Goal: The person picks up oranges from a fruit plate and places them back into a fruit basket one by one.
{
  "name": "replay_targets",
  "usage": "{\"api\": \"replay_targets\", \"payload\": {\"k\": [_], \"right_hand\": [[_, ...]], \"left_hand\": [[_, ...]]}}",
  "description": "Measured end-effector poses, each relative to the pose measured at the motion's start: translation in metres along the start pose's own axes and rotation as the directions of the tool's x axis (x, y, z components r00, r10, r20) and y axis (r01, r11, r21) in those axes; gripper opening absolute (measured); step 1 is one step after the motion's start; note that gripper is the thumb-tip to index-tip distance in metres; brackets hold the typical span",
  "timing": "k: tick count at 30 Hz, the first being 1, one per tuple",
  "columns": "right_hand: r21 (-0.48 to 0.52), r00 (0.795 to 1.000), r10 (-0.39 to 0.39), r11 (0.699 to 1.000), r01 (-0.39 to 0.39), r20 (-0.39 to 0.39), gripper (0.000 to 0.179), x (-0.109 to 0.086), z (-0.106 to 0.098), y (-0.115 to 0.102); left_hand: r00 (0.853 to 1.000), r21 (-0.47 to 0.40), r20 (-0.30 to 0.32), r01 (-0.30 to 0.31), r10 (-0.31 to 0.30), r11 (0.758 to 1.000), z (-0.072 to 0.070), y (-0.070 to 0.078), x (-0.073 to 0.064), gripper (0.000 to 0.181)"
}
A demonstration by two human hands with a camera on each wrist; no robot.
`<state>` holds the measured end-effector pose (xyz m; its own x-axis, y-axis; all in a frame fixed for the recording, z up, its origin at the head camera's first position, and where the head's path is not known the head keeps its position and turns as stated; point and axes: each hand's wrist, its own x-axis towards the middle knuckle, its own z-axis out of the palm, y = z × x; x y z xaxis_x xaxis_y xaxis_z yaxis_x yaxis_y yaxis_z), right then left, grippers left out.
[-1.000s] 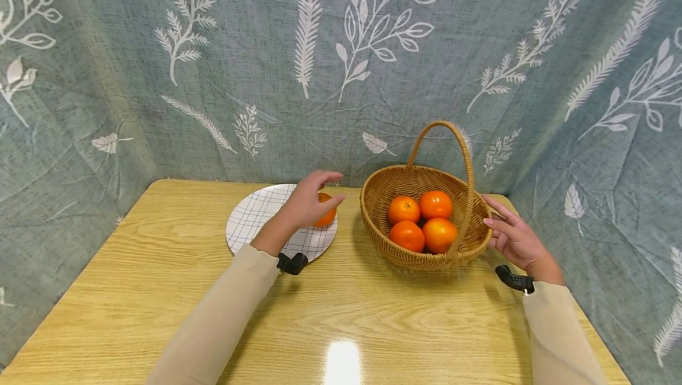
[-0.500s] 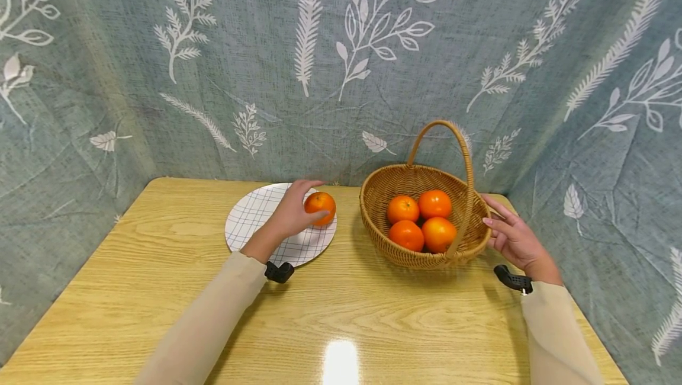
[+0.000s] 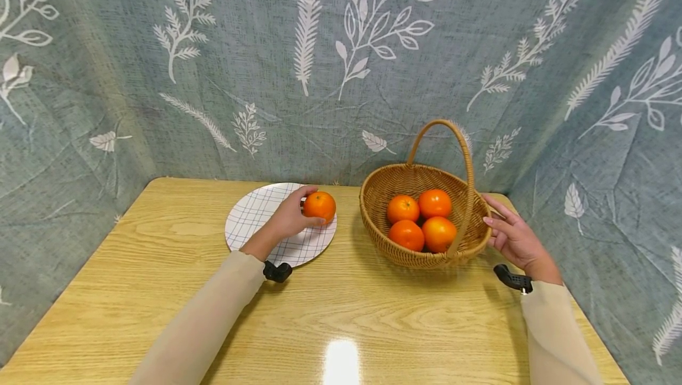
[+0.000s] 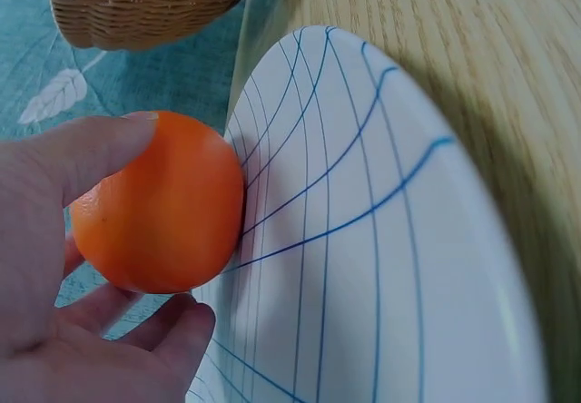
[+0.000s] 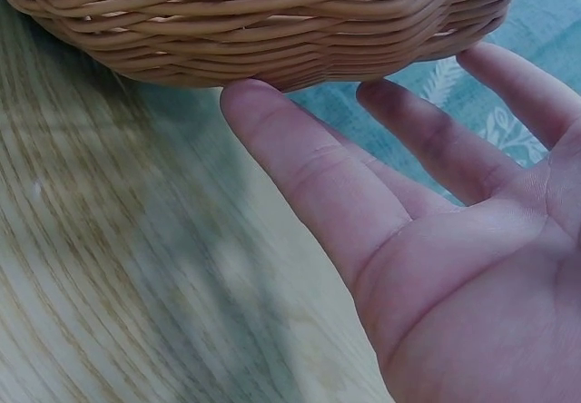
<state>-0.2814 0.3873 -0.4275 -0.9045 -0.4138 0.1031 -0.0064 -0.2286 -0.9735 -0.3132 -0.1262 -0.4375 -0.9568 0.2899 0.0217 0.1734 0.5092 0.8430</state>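
An orange sits at the right side of a round white plate with blue grid lines. My left hand holds this orange from its left, thumb on the near side and fingers round the far side. In the left wrist view the thumb presses on the orange, and the other fingers curl beneath it, close to the plate. A wicker basket with a tall arched handle contains several oranges. At its right side, my right hand touches the wall with extended fingertips; some fingers are hidden behind the basket.
Plate and basket stand near the back edge of a wooden table, with a gap between them. A blue-green leaf-patterned curtain hangs close behind and along both sides.
My left hand first drew back leftward, uncovering the orange, then its thumb and fingers closed round it. The right hand and the basket stayed where they were.
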Motion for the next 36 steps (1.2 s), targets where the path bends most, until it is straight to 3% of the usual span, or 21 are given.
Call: {"api": "replay_targets", "payload": {"k": [13, 21, 30, 36], "right_hand": [[-0.01, 1.0, 0.009, 1.0, -0.009, 0.0, 0.067, 0.0, 0.001, -0.001], [0.003, 1.0, 0.012, 1.0, -0.012, 0.01, 0.066, 0.001, -0.001, 0.0], [0.012, 1.0, 0.008, 1.0, -0.008, 0.015, 0.061, 0.002, 0.0, -0.001], [0.002, 1.0, 0.013, 1.0, -0.013, 0.01, 0.065, 0.002, 0.001, -0.003]], "left_hand": [[1.0, -0.06, -0.003, -0.01, 0.01, 0.998, 0.0, -0.003, 0.003, 0.078], [0.999, -0.063, -0.011, -0.041, 0.041, 0.997, -0.005, 0.012, 0.002, 0.078], [0.992, 0.009, -0.018, -0.128, 0.128, 0.992, -0.014, 0.035, 0.003, 0.076], [0.987, -0.024, -0.021, -0.162, 0.161, 0.987, -0.019, 0.05, 0.003, 0.076]]}}
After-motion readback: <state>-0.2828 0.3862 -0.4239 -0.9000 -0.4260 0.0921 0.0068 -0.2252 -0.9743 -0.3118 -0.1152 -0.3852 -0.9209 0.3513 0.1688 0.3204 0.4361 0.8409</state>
